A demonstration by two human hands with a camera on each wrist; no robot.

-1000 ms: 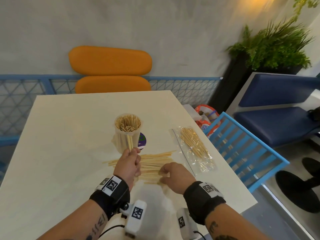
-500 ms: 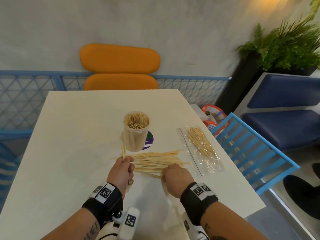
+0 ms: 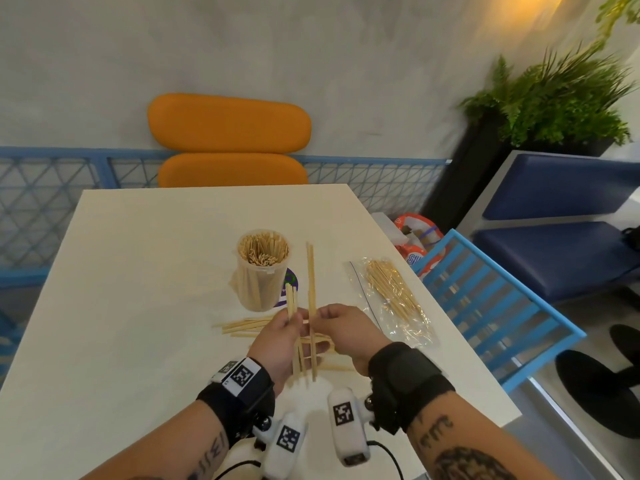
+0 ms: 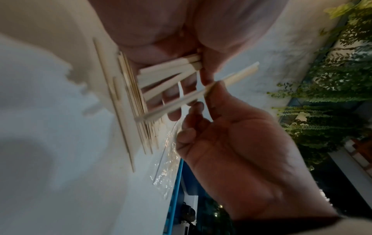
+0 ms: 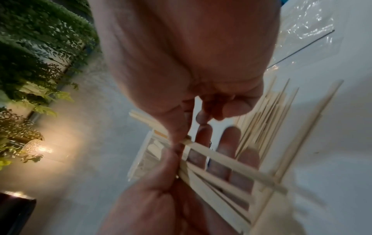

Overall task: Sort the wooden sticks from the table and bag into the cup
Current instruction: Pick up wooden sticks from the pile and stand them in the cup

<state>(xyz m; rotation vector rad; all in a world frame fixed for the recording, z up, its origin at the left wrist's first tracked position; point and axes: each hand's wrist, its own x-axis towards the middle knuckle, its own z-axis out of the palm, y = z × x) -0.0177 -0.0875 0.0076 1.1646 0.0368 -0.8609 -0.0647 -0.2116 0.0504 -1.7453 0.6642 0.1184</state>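
Observation:
A clear plastic cup point(image 3: 263, 275) packed with upright wooden sticks stands mid-table. In front of it my left hand point(image 3: 292, 322) grips a small bundle of sticks point(image 3: 292, 301) upright above the table. Right beside it my right hand point(image 3: 317, 318) pinches a couple of longer sticks point(image 3: 310, 271), also upright. In the left wrist view the right hand's stick point(image 4: 201, 93) crosses just under the left hand's bundle point(image 4: 171, 68). Loose sticks point(image 3: 242, 327) lie on the table under both hands. A clear bag point(image 3: 391, 299) with more sticks lies to the right.
The white table point(image 3: 138, 306) has its right edge just past the bag. A blue slatted chair point(image 3: 485, 306) stands close to that edge, with a packet point(image 3: 415, 237) behind it. A round purple sticker point(image 3: 290, 282) lies by the cup. Orange cushions point(image 3: 228, 147) are beyond the far edge.
Both hands rose off the loose pile. My right hand picked up long sticks and brought them upright next to the left hand's bundle, which moved right toward it.

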